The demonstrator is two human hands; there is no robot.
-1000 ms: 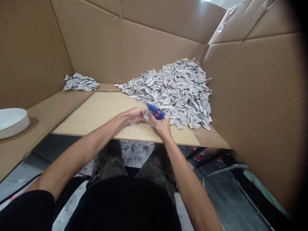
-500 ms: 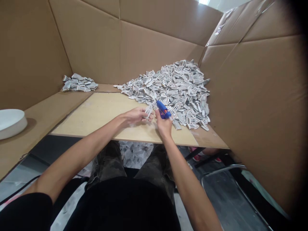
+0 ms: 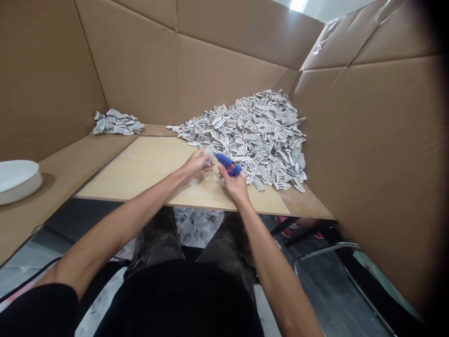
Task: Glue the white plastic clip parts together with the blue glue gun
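Note:
A blue glue gun [image 3: 228, 164] is gripped in my right hand [image 3: 235, 183], its nozzle pointing up and left. Between the fingers of my left hand [image 3: 197, 164] is a small whitish slotted piece [image 3: 209, 152], held up from the board. The nozzle tip is right beside this piece; I cannot tell if they touch. Just beyond both hands spreads a large pile of similar slotted pieces [image 3: 256, 128], grey and white with brownish edges.
A pale board [image 3: 140, 164] covers the table's middle. A smaller heap of pieces [image 3: 117, 122] lies in the back left corner. At the left edge stands a white round bowl [image 3: 21, 180]. Cardboard walls [image 3: 228, 65] enclose the back and sides. A metal-framed chair [image 3: 336, 290] is at lower right.
Both hands have shifted slightly left, bringing the piece and the glue gun along. The glue gun has tilted flatter, its nozzle now pointing more to the left at the piece.

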